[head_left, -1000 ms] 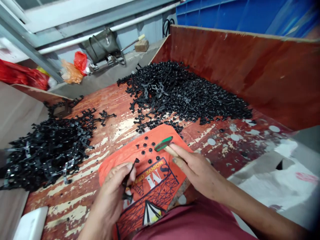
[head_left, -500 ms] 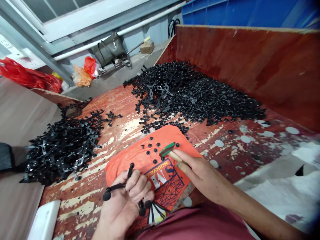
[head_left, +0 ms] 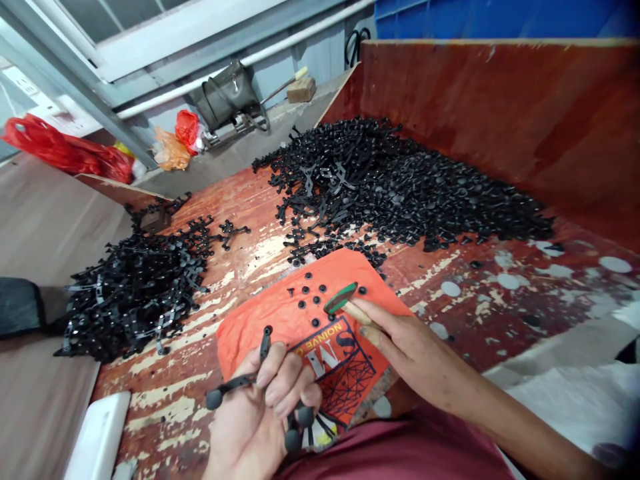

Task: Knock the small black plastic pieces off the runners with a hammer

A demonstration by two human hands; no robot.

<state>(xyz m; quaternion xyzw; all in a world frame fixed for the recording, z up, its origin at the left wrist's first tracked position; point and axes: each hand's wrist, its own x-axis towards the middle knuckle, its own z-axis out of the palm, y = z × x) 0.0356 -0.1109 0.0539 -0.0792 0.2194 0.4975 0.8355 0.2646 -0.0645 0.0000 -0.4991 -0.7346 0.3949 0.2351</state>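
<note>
My left hand (head_left: 255,413), palm up near the front edge, is closed round a black plastic bracket (head_left: 235,385) whose arms poke out between the fingers. Round black caps or feet sit on its arm ends; the middle is hidden by my fingers. My right hand (head_left: 395,330) pinches a small flat tool (head_left: 342,297) with a green edge and dark face; its exact kind is unclear. Beige coverings wrap the fingertips there. Under the tool lies an orange printed cloth (head_left: 265,313), with several small black round caps (head_left: 317,300) scattered on it, close to the tool tip.
Tangled black brackets (head_left: 135,293) are heaped at left. A larger pile of black parts (head_left: 400,187) spreads at the back, against the red wooden board (head_left: 500,100). A white box-like object (head_left: 97,437) lies at front left, and white sheeting (head_left: 560,400) at right.
The whole view has shifted slightly, with the scene sliding a little right. My left hand has turned a little with the bracket; my right hand keeps the tool over the caps.
</note>
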